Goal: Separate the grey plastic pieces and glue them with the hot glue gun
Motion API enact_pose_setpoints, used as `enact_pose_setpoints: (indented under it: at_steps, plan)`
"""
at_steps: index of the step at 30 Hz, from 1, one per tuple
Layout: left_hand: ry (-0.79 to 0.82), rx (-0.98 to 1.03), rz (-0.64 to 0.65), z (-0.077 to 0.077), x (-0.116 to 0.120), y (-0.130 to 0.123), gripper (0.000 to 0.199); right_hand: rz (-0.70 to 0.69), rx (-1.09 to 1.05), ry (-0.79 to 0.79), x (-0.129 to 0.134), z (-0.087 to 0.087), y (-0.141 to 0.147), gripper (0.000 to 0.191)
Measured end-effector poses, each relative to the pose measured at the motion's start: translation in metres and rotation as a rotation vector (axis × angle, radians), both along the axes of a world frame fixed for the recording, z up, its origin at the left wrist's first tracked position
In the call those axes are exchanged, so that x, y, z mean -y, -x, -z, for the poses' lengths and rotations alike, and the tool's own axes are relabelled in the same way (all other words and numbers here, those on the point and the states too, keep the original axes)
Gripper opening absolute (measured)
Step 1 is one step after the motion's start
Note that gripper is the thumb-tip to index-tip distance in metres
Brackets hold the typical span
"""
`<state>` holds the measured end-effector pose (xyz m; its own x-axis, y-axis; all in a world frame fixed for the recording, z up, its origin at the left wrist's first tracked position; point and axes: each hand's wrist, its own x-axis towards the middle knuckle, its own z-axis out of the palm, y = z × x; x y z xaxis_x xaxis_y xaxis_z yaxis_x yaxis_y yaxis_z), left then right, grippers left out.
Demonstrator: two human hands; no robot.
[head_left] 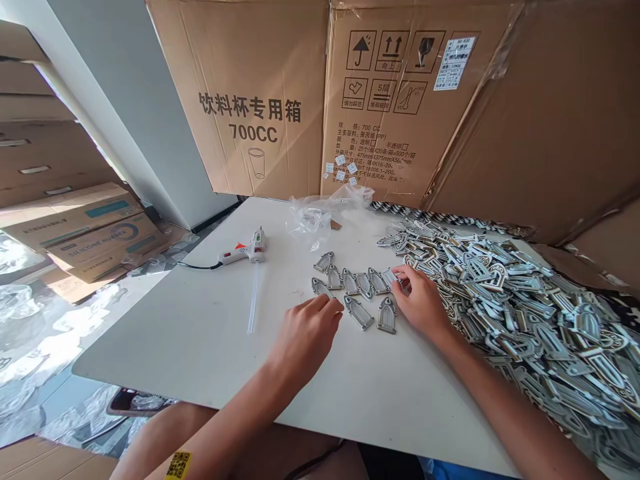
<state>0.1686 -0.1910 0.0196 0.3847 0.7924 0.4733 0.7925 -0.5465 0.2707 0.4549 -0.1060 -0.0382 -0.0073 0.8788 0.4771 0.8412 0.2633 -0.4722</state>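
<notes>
Several small arched grey pieces lie in loose rows on the white table. My right hand pinches an arched piece at the right end of the upper row. My left hand is at the lower left of the group, its fingers curled together beside another arched piece; whatever its fingertips hold is hidden. A single upright arched piece lies between my hands, nearer the right one.
A large heap of similar pieces covers the table's right side. At the back left rests a white glue gun with a clear stick and black cable. Crumpled plastic lies before tall cardboard boxes.
</notes>
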Motion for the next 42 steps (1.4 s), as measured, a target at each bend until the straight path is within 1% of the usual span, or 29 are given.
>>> enact_pose_setpoints:
  at_steps: [3, 7, 9, 11, 13, 15, 18, 20, 21, 23, 24, 25, 27, 29, 31, 35, 38, 42]
  plan:
    - [0.013, 0.031, 0.0, 0.002, -0.002, 0.002, 0.015, 0.015, 0.08, -0.041, -0.002, -0.002, -0.004, 0.035]
    - [0.038, 0.06, 0.015, 0.004, -0.003, 0.003, 0.013, 0.148, 0.181, -0.092, -0.006, -0.002, -0.019, 0.038]
    - [0.064, 0.062, 0.052, 0.004, -0.001, 0.001, 0.013, 0.204, 0.268, -0.087, -0.007, 0.0, -0.025, 0.042]
    - [0.088, 0.068, 0.131, 0.005, 0.001, -0.003, 0.015, 0.221, 0.336, -0.073, -0.007, 0.001, -0.028, 0.043]
    - [0.082, 0.061, 0.221, 0.005, 0.005, -0.008, 0.014, 0.215, 0.342, -0.072, -0.007, 0.001, -0.029, 0.042]
    - [0.047, 0.037, 0.286, 0.006, 0.009, -0.012, 0.014, 0.215, 0.33, -0.085, -0.008, -0.002, -0.028, 0.042]
    - [-0.004, 0.025, 0.341, 0.009, 0.013, -0.017, 0.019, 0.235, 0.298, -0.125, -0.009, -0.012, -0.028, 0.037]
    - [-0.042, 0.026, 0.36, 0.012, 0.014, -0.019, 0.021, 0.228, 0.246, -0.183, -0.007, -0.021, -0.025, 0.037]
    - [-0.073, 0.025, 0.365, 0.014, 0.014, -0.019, 0.022, 0.201, 0.185, -0.219, -0.004, -0.025, -0.021, 0.037]
    - [-0.162, 0.03, 0.369, 0.016, 0.014, -0.02, 0.021, 0.075, -0.029, -0.269, 0.003, -0.033, -0.01, 0.038]
    - [-0.215, 0.037, 0.371, 0.016, 0.015, -0.021, 0.02, 0.0, -0.159, -0.245, 0.009, -0.035, -0.003, 0.039]
    - [-0.266, 0.047, 0.373, 0.015, 0.016, -0.021, 0.018, -0.084, -0.284, -0.185, 0.014, -0.037, 0.005, 0.041]
    - [-0.35, 0.073, 0.37, 0.012, 0.017, -0.022, 0.014, -0.265, -0.524, 0.004, 0.027, -0.039, 0.022, 0.044]
    - [-0.414, 0.098, 0.353, 0.008, 0.018, -0.022, 0.013, -0.407, -0.685, 0.197, 0.038, -0.04, 0.037, 0.045]
    - [-0.464, 0.118, 0.321, 0.005, 0.018, -0.021, 0.014, -0.487, -0.758, 0.334, 0.046, -0.04, 0.047, 0.044]
    - [-0.533, 0.125, 0.243, 0.003, 0.016, -0.018, 0.02, -0.585, -0.831, 0.494, 0.054, -0.042, 0.054, 0.041]
    - [-0.543, 0.108, 0.183, 0.002, 0.014, -0.016, 0.022, -0.671, -0.884, 0.57, 0.055, -0.044, 0.055, 0.04]
    - [-0.542, 0.074, 0.112, 0.0, 0.015, -0.017, 0.02, -0.737, -0.924, 0.605, 0.057, -0.045, 0.058, 0.039]
